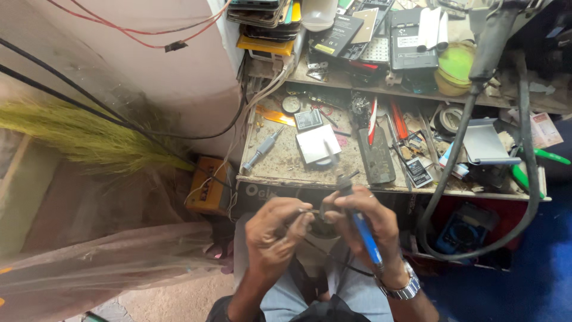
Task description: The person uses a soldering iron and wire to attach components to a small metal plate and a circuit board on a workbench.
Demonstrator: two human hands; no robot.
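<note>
Right hand (364, 216) grips a blue-handled soldering iron (361, 229), tip up; left hand (275, 229) pinches a thin wire (308, 211) against a small dark part (325, 225) between them, just below the cluttered table (280, 164).

Soldering iron (361, 229): glossy blue plastic handle, in right hand (363, 217). Beyond it, tabletop (280, 161): rough, grimy wood. Wristwatch (400, 289) below the iron: shiny metal band.

A phone-repair workshop: cluttered workbench (286, 164), stacked phones (262, 15), soldering iron (360, 229).
</note>
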